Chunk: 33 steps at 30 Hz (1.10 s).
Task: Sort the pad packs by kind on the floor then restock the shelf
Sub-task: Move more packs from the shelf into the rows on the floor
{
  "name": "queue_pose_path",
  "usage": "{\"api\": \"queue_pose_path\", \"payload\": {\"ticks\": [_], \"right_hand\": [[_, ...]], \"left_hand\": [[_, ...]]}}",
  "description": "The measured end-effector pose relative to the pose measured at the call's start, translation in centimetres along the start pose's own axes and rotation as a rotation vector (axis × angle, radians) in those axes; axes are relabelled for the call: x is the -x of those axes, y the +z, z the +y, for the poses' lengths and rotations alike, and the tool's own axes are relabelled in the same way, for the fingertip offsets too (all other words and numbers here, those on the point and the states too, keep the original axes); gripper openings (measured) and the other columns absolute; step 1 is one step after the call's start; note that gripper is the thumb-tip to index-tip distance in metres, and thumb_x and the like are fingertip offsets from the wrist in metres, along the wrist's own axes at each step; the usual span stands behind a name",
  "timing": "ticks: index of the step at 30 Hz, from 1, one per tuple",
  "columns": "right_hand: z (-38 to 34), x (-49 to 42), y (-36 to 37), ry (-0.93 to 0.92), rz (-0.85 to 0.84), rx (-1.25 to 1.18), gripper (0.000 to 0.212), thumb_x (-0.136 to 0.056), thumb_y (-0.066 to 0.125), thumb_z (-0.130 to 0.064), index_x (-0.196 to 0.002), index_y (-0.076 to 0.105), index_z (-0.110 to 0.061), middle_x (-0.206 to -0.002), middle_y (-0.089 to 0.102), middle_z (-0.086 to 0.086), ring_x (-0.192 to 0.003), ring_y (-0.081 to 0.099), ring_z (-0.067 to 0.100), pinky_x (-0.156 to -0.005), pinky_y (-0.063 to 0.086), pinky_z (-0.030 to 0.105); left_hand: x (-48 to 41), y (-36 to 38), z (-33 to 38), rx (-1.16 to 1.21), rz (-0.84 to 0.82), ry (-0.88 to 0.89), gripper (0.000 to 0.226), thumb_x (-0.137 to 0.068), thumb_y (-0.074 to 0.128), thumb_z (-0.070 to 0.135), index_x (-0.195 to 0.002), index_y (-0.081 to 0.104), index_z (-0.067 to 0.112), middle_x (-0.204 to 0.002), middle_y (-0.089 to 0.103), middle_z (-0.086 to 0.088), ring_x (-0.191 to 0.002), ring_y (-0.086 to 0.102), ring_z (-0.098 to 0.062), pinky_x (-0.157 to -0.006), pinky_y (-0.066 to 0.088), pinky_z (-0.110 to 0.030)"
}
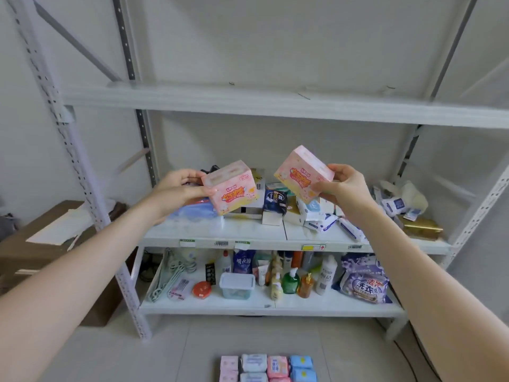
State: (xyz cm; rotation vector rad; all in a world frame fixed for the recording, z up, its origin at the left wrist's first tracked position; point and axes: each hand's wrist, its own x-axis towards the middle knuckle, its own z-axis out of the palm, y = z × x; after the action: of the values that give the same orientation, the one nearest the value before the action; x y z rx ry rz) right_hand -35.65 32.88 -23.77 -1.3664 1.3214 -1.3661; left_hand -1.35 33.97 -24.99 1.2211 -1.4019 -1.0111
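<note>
Gripping a pink plastic-wrapped pad pack (230, 190) in your left hand (181, 188), its twin (303, 172) in your right hand (345, 186), you are probably restocking. Seat both together.

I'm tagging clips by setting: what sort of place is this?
Probably a small stockroom: a slotted metal rack, labels on its shelf edge, toiletry bottles, pad packs in rows on the floor.

We log two bare arms, L arm (82, 271) and R arm (418, 271), skin uncovered from wrist to frame edge. L hand (179, 188) and R hand (344, 186) are bare too. Forearms are slim and smooth. Nails look short to us; finer detail is too small to tell.
</note>
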Motion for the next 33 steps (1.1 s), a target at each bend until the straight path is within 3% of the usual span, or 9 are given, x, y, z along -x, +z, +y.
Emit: {"api": "queue_pose_path", "payload": {"ticks": [3, 6, 9, 13, 15, 17, 21, 30, 33], "right_hand": [[4.6, 3.4, 1.2, 0.081, 0.001, 0.008, 0.051, -0.067, 0.082, 0.002, -0.107, 0.056, -0.015, -0.111, 0.064, 0.007, -0.095, 0.069, 0.023, -0.076, 0.060, 0.034], [9.6, 7.0, 2.4, 0.196, -0.013, 0.060, 0.062, -0.064, 0.084, -0.001, -0.118, 0.054, -0.012, -0.111, 0.063, 0.008, -0.093, 0.069, 0.026, -0.074, 0.061, 0.040], [14.8, 10.7, 3.6, 0.275, -0.027, 0.101, 0.063, -0.061, 0.083, 0.001, -0.116, 0.054, -0.010, -0.106, 0.065, 0.009, -0.085, 0.069, 0.028, -0.075, 0.059, 0.046], [21.5, 14.5, 5.4, 0.369, -0.060, 0.162, 0.060, -0.063, 0.083, 0.001, -0.112, 0.053, -0.013, -0.101, 0.064, 0.002, -0.092, 0.066, 0.021, -0.078, 0.058, 0.041], [24.8, 16.3, 6.3, 0.432, -0.097, 0.170, 0.062, -0.062, 0.084, 0.001, -0.112, 0.052, -0.014, -0.104, 0.064, 0.006, -0.092, 0.065, 0.020, -0.070, 0.056, 0.033], [27.9, 18.1, 7.2, 0.487, -0.121, 0.193, 0.063, -0.060, 0.085, 0.001, -0.112, 0.053, -0.014, -0.105, 0.064, 0.007, -0.090, 0.065, 0.018, -0.064, 0.052, 0.026], [33.8, 21.2, 8.7, 0.559, -0.176, 0.251, 0.064, -0.056, 0.085, 0.005, -0.110, 0.056, -0.015, -0.105, 0.063, 0.008, -0.089, 0.065, 0.021, -0.064, 0.054, 0.032], [47.6, 22.7, 11.4, 0.608, -0.251, 0.301, 0.062, -0.057, 0.088, 0.004, -0.106, 0.055, -0.018, -0.094, 0.064, -0.009, -0.087, 0.061, 0.007, -0.065, 0.047, 0.017], [54.5, 22.1, 12.9, 0.615, -0.276, 0.312, 0.062, -0.058, 0.087, 0.006, -0.107, 0.054, -0.015, -0.095, 0.062, -0.008, -0.084, 0.059, 0.005, -0.062, 0.047, 0.011]], "left_hand": [[3.2, -0.1, -4.9, -0.092, -0.010, -0.061, 0.037, -0.073, 0.082, 0.013, -0.105, 0.065, 0.015, -0.106, 0.069, 0.002, -0.096, 0.065, -0.012, -0.076, 0.052, -0.024], [6.8, 0.2, -10.1, -0.137, -0.065, -0.144, 0.046, -0.069, 0.085, 0.012, -0.109, 0.064, 0.013, -0.109, 0.069, -0.001, -0.100, 0.065, -0.014, -0.087, 0.051, -0.029], [10.4, 0.6, -15.2, -0.102, -0.093, -0.242, 0.042, -0.067, 0.085, 0.002, -0.101, 0.063, 0.013, -0.098, 0.070, -0.001, -0.095, 0.066, -0.016, -0.077, 0.054, -0.020], [14.0, 0.5, -22.1, -0.145, -0.099, -0.350, 0.045, -0.066, 0.085, -0.001, -0.105, 0.063, 0.006, -0.098, 0.071, -0.004, -0.094, 0.066, -0.018, -0.083, 0.052, -0.024], [15.3, 0.1, -25.5, -0.138, -0.092, -0.410, 0.047, -0.064, 0.086, -0.001, -0.104, 0.063, 0.005, -0.097, 0.072, -0.005, -0.094, 0.066, -0.020, -0.082, 0.053, -0.025], [16.6, -0.4, -28.8, -0.142, -0.092, -0.470, 0.050, -0.063, 0.088, 0.000, -0.106, 0.062, 0.004, -0.103, 0.072, -0.009, -0.099, 0.067, -0.022, -0.090, 0.053, -0.035], [18.1, -0.9, -34.9, -0.158, -0.088, -0.571, 0.057, -0.061, 0.089, 0.000, -0.110, 0.060, 0.002, -0.112, 0.069, -0.013, -0.107, 0.065, -0.027, -0.099, 0.049, -0.048], [15.0, 2.2, -48.9, -0.223, -0.205, -0.670, 0.059, -0.058, 0.090, 0.000, -0.110, 0.063, 0.008, -0.116, 0.067, -0.006, -0.110, 0.064, -0.020, -0.100, 0.050, -0.039], [13.0, 4.0, -55.6, -0.226, -0.254, -0.685, 0.060, -0.061, 0.088, -0.001, -0.113, 0.061, 0.010, -0.120, 0.064, -0.003, -0.104, 0.067, -0.024, -0.096, 0.052, -0.042]]}}
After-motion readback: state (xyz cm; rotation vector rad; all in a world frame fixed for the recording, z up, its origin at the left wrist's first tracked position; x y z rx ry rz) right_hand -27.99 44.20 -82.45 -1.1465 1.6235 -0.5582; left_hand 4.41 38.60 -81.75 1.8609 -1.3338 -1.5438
